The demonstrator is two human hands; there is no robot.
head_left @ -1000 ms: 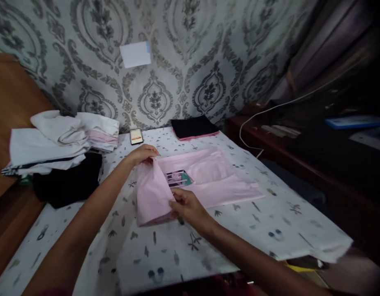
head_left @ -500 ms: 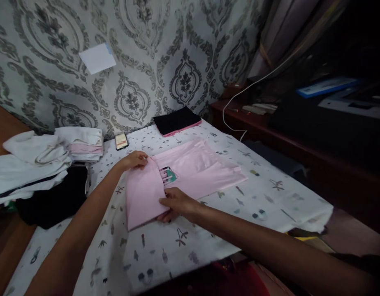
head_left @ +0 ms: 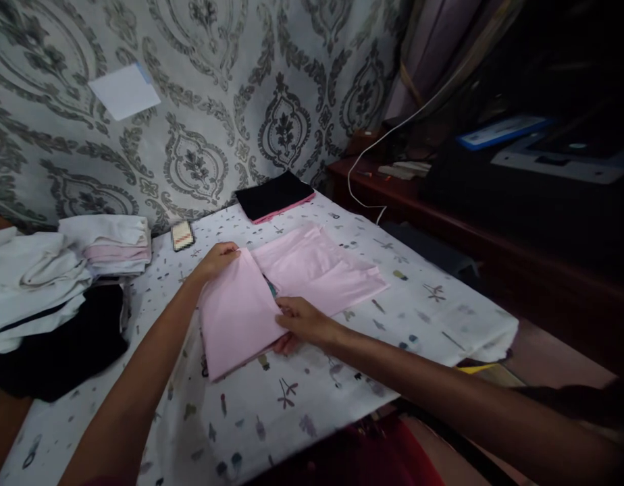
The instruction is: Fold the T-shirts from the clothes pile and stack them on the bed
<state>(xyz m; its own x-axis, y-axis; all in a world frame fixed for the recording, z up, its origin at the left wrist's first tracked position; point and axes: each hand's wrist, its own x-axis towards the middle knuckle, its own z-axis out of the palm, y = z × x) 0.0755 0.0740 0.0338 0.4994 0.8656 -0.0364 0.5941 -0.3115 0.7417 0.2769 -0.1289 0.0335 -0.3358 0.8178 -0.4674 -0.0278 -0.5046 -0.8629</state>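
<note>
Gripping the folded-over part of the pink shirt (head_left: 236, 317) by its edge, with fingers of the left hand (head_left: 221, 259) clamped on the far corner and those of the right hand (head_left: 302, 322) on the near side. Leaving the rest spread beyond the fingers to the right, on the printed sheet (head_left: 428, 324), with slight wrinkles showing. Apt to skew or crease if pulled unevenly or let down onto those wrinkles.

One partly folded pink garment (head_left: 237, 309), one phone (head_left: 183, 236), one white cable (head_left: 349, 179), one wall-mounted paper sheet (head_left: 124, 92)
</note>
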